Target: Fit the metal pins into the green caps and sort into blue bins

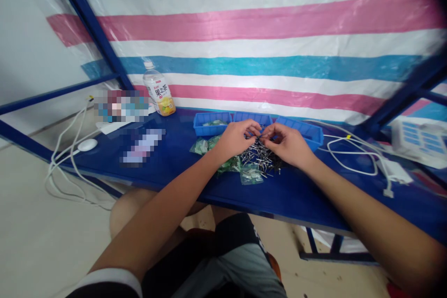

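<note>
My left hand (238,138) and my right hand (287,145) meet over a pile of thin silver metal pins (260,159), which look like rivets. The fingertips of both hands are pinched together and almost touch. Whatever lies between them is too small to make out. Dark small pieces (278,164) lie at the pile's right side, beneath my right hand. Small clear bags with green tint (251,174) lie against the pile's front and left. Just behind my hands stand blue plastic bins: a left one (213,129), a middle one (252,116) and a right one (310,136), partly hidden.
A drink bottle (159,91) stands at the back left of the blue table (174,158). Near it lie blurred-out items and a white round device (87,145) with cables. White cables (363,149) and an adapter (396,171) lie to the right. Striped sheeting (244,32) hangs behind.
</note>
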A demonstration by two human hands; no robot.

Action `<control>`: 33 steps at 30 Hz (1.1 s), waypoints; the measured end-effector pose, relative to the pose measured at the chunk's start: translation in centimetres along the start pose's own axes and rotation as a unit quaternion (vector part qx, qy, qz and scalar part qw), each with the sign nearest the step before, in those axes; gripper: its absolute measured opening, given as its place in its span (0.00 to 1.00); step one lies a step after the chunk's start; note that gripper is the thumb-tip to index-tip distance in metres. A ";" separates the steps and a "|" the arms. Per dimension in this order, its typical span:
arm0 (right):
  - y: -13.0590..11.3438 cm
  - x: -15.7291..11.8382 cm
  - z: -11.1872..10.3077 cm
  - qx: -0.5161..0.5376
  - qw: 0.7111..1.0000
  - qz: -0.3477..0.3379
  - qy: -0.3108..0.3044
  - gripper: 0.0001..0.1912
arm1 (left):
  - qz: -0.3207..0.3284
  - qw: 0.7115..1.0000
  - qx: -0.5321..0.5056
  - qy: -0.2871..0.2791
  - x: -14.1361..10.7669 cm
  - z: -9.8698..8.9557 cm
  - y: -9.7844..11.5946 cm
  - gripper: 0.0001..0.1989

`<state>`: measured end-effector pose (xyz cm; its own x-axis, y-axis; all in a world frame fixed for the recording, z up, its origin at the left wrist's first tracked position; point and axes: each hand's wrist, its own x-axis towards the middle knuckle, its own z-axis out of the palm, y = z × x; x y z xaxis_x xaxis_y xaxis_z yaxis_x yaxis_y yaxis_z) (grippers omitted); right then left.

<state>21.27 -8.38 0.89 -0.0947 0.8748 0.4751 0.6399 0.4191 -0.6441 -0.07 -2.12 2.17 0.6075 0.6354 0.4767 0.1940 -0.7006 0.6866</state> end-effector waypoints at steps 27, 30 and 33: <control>-0.4 0.1 -0.4 -0.022 0.999 -0.038 0.020 0.05 | -0.016 0.999 -0.026 -0.015 -0.1 -0.2 0.7 0.14; -0.4 0.1 -0.3 -0.011 0.999 -0.029 0.010 0.07 | -0.027 0.999 -0.045 -0.002 -0.1 -0.1 0.3 0.12; -0.3 0.0 -0.3 0.001 1.000 -0.007 0.017 0.08 | -0.048 0.996 -0.071 0.024 -0.1 0.1 -0.3 0.08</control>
<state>21.24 -8.54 1.27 -0.0784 0.8600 0.5043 0.6371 0.4323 -0.6382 -0.10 -2.01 1.85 0.5526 0.7142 0.4295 0.1361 -0.5858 0.7989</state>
